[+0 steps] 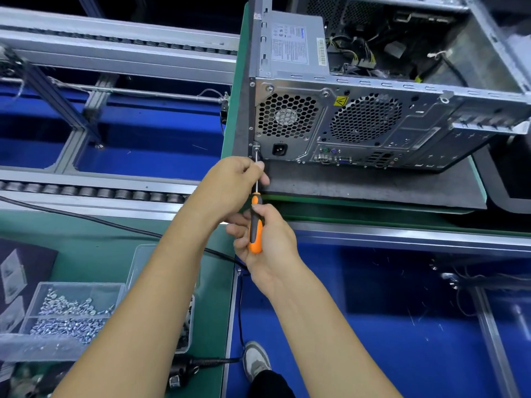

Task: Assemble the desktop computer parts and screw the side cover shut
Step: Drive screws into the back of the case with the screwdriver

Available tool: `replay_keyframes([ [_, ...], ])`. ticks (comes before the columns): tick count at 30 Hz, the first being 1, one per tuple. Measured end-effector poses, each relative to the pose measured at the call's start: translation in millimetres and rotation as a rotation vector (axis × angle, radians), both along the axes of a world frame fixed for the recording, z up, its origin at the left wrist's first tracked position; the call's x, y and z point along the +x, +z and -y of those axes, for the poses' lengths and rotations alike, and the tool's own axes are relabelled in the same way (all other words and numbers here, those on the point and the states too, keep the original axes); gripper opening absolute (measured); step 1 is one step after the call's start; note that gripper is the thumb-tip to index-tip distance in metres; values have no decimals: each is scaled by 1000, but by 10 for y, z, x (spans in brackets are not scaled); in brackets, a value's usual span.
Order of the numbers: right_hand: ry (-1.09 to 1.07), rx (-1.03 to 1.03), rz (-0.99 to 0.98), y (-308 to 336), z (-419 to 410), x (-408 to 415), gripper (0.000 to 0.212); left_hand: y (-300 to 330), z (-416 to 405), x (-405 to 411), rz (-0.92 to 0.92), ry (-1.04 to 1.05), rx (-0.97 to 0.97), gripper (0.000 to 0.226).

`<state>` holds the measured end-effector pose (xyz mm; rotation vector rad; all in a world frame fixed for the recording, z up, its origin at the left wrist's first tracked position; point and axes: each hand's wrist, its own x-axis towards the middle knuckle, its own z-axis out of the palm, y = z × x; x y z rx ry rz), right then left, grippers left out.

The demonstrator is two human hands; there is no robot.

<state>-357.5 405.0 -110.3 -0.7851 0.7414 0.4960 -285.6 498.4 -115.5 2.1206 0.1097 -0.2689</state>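
Driving a screw at the rear lower corner of the computer case (359, 124) is, by judgement, the step in hand. The right hand (265, 239) is wrapped around the orange-and-black handle of the screwdriver (255, 225); the left hand (232, 185), just above it, pinches the thin steel shaft near the tip to steady it. The tip meets a small tab on the case edge just beyond the left hand; the screw itself is too small to make out. The case lies on its side on a dark grey mat (373, 188), ahead of and to the right of both hands, its upper side open so that the power supply (293, 41) and loose cables show.

The next move likely calls for axial pressure with steady turning, the shaft kept in line with the hole.

Case: bare stamped sheet metal, dull silver, with honeycomb and round perforated fan grilles. Handle: smooth moulded plastic with a black grip insert. Below the left forearm, a clear plastic compartment tray (71, 294) holds bright small screws (69, 317) on the green table (115, 242).
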Motion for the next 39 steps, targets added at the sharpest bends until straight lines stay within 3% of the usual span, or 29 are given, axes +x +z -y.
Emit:
replay_keyframes([
  [3, 51, -94, 27, -38, 23, -10, 11, 10, 9, 24, -13, 1, -29, 39],
  [8, 58, -949, 298, -212, -40, -171, 23, -1, 84, 10, -22, 73, -42, 40],
  [10, 66, -1187, 349, -256, -34, -160, 23, 7, 92, -6, -11, 58, -28, 42],
  [11, 75, -1141, 347, -239, -12, -144, 25, 12, 89, -12, -6, 53, -23, 42],
  [12, 47, -950, 310, -211, 15, -121, 29, 17, 79, -16, -7, 51, -30, 44],
  [15, -36, 64, 100, -72, 84, -85, 21, 21, 46, -18, -34, 24, -94, 46],
  [16, -46, 197, 68, -53, 96, -89, 17, 20, 44, -15, -33, 14, -105, 47],
  [18, -21, 95, 69, -33, 54, -89, 15, 6, 58, -6, -3, 34, -98, 47],
  [20, 0, -271, 129, -23, -31, -125, 10, -3, 84, -4, 18, 71, -57, 46],
  [24, 2, -990, 295, -189, -138, -252, 23, -9, 105, -23, 28, 89, -51, 46],
  [25, 12, -1088, 319, -219, -135, -247, 24, -8, 103, -33, 36, 88, -52, 46],
  [27, -26, -973, 356, -212, -123, -196, 26, -12, 84, -51, 52, 79, -46, 45],
  [31, -93, -29, 189, -180, -20, -149, 29, -16, 27, -65, 38, 14, -25, 43],
  [33, -95, 261, 107, -174, 27, -158, 22, -17, 6, -55, 32, -6, -36, 43],
  [35, -98, 231, 81, -150, 20, -159, 18, -27, 18, -51, 36, 2, -73, 44],
  [36, -94, 93, 97, -136, 5, -157, 14, -36, 36, -56, 44, 18, -85, 43],
  [39, -56, -585, 236, -107, -38, -161, 20, -64, 98, -59, 70, 84, -80, 42],
])
